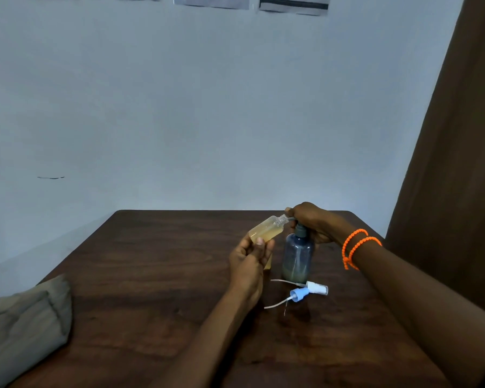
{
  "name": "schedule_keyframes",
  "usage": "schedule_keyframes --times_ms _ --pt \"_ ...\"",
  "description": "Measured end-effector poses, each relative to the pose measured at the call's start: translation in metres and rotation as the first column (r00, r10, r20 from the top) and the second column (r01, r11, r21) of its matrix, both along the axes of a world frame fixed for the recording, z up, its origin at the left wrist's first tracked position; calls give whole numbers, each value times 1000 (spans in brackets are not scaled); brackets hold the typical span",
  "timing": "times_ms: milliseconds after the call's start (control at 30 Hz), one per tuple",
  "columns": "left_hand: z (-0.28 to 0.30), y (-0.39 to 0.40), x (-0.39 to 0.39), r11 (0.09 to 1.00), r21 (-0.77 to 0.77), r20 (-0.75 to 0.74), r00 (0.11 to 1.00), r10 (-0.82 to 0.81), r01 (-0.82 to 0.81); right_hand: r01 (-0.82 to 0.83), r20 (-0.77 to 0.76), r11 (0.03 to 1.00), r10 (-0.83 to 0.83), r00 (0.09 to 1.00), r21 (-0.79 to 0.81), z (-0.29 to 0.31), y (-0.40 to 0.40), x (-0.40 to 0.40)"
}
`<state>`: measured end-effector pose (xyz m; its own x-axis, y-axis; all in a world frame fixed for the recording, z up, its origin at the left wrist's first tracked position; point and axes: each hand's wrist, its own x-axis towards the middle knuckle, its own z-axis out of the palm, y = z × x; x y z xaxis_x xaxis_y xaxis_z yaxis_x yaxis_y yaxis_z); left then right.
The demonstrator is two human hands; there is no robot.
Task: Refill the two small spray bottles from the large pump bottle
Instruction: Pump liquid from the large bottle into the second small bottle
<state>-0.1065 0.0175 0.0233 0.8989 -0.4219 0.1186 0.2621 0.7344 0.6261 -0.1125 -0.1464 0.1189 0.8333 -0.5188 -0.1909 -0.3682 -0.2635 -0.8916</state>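
The large blue pump bottle (297, 256) stands upright on the dark wooden table (151, 275), with a little liquid at its bottom. My right hand (314, 222) is curled over its pump head, whose nozzle meets the open neck of a small clear spray bottle (268, 229). That small bottle is tilted, partly full of yellowish liquid, and my left hand (249, 261) grips its lower end. A second small bottle (268, 264) is mostly hidden behind my left hand. Two removed spray caps lie in front of the pump bottle: a white one (317, 288) and a blue one (299, 293), each with a dip tube.
A folded grey cloth (23, 326) lies at the table's left front corner. A brown curtain (457, 163) hangs at the right. The far table edge meets a pale wall.
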Motion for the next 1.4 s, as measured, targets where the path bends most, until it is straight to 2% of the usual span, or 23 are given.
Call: schedule_keyframes --times_ms 333,600,833,933,1133,1267,1400 --pt "2 1 -3 1000 -3 11 1000 -18 18 1 -32 1000 -2 999 -30 6 1 0" --pt "2 -1 -4 1000 5 6 1000 -18 18 -1 -10 998 1 1000 61 -2 -6 6" --pt "3 2 -5 1000 4 16 1000 -24 24 -32 -93 998 26 995 -58 12 -2 -2" --pt "4 0 -4 1000 10 26 999 -19 19 -8 -1 1000 8 1000 -25 4 -2 0" --pt "2 1 -3 999 -9 0 999 -32 32 -19 -105 997 10 994 -79 12 0 -3" --pt "4 -1 -4 1000 -6 13 1000 -26 26 16 -15 1000 -16 1000 -9 3 0 1" --pt "3 2 -7 999 -3 8 999 -35 35 -9 -63 999 6 998 -49 10 6 -5"
